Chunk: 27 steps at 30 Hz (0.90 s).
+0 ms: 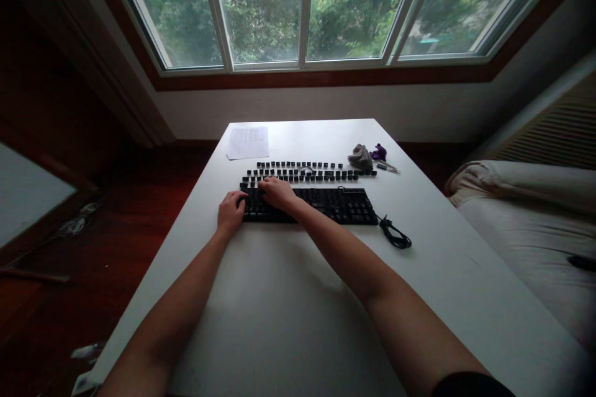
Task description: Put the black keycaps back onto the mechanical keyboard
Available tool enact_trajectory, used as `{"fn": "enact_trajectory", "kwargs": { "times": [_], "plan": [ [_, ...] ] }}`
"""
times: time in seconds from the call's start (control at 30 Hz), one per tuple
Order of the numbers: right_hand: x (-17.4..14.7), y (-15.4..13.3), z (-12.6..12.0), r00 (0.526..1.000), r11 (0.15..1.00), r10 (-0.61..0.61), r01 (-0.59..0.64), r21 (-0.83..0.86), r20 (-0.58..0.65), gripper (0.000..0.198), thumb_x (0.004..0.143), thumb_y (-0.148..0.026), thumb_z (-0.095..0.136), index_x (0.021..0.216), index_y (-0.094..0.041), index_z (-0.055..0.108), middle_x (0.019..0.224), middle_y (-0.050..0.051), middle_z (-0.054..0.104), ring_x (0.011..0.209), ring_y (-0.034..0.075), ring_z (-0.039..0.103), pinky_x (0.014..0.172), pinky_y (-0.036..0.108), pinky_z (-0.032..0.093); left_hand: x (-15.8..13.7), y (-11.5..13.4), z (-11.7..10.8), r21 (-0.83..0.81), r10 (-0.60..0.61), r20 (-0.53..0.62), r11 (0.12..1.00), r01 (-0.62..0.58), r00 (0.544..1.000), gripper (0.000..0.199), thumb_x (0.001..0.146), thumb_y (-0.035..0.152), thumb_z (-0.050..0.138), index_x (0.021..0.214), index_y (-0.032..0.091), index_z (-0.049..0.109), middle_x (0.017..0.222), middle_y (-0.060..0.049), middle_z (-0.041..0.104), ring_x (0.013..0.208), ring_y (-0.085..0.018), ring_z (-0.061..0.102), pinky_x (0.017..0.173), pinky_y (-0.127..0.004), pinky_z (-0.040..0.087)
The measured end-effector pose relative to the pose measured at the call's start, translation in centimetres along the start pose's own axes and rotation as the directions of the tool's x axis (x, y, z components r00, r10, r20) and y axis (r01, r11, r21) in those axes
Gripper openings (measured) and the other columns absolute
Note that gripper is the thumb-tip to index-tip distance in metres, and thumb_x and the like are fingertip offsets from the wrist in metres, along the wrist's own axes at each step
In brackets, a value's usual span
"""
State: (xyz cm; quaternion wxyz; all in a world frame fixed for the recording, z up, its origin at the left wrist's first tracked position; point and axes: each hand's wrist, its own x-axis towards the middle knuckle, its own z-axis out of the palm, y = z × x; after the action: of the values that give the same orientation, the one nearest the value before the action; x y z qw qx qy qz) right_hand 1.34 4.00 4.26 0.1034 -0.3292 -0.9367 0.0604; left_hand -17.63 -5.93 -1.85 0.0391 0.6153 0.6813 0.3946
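A black keyboard lies flat on the white table. At its left end, my left hand grips the edge, its fingers curled over the corner and the thumb against the side. Above the keyboard's upper left part, my right hand is closed with its fingers bent down, and whatever is between the fingertips is hidden. Just behind the keyboard stand rows of loose black keycaps, partly covered by my right hand. The keyboard's bundled cable rests by its right end.
Printed paper lies at the table's far left. A grey cloth, a purple cloth item and thin pen-like tools are at the far right. Beyond the white table is a window; a covered couch stands to the right.
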Motion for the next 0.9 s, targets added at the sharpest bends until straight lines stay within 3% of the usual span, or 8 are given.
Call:
{"fn": "enact_trajectory", "kwargs": {
  "times": [0.27, 0.5, 0.7, 0.9],
  "plan": [
    [0.2, 0.7, 1.7, 0.989, 0.991, 0.043, -0.025, 0.128, -0.14, 0.016, 0.092, -0.022, 0.063, 0.107, -0.023, 0.067, 0.112, 0.006, 0.07, 0.106, 0.023, 0.061, 0.085, 0.029, 0.046, 0.0, -0.4, -0.1, 0.0, 0.005, -0.013, 1.0, -0.005, 1.0, 0.025, 0.091, 0.022, 0.053, 0.107, 0.026, 0.072, 0.12, -0.005, 0.066, 0.115, -0.024, 0.062, 0.108, -0.041, 0.047],
    [0.1, 1.7, 3.3, 0.935, 0.936, 0.16, -0.042, 0.35, -0.317, 0.02, 0.094, -0.02, 0.059, 0.113, -0.023, 0.065, 0.106, 0.004, 0.071, 0.095, 0.019, 0.063, 0.084, 0.028, 0.045, 0.1, -0.6, -0.1, -0.003, 0.003, -0.007, 1.0, -0.003, 1.0, 0.025, 0.091, 0.022, 0.053, 0.108, 0.026, 0.072, 0.12, -0.006, 0.066, 0.115, -0.024, 0.062, 0.108, -0.041, 0.048],
    [0.2, 2.3, 3.5, 0.942, 0.917, 0.113, 0.023, 0.399, -0.315, 0.019, 0.101, -0.024, 0.052, 0.108, -0.024, 0.069, 0.106, 0.004, 0.072, 0.088, 0.018, 0.065, 0.079, 0.026, 0.045, 0.1, -0.3, -0.1, -0.008, 0.0, -0.007, 1.0, 0.0, 1.0, 0.025, 0.092, 0.022, 0.053, 0.107, 0.026, 0.072, 0.119, -0.005, 0.066, 0.115, -0.024, 0.062, 0.108, -0.041, 0.048],
    [0.3, 2.9, 3.6, 0.95, 0.871, 0.125, 0.032, 0.49, -0.285, 0.017, 0.093, -0.019, 0.063, 0.107, -0.024, 0.071, 0.097, 0.002, 0.075, 0.087, 0.018, 0.068, 0.081, 0.026, 0.047, 0.0, -0.4, 0.0, 0.009, 0.006, -0.006, 1.0, -0.006, 1.0, 0.024, 0.092, 0.022, 0.053, 0.108, 0.025, 0.071, 0.121, -0.006, 0.065, 0.116, -0.025, 0.062, 0.107, -0.042, 0.048]
  ]
}}
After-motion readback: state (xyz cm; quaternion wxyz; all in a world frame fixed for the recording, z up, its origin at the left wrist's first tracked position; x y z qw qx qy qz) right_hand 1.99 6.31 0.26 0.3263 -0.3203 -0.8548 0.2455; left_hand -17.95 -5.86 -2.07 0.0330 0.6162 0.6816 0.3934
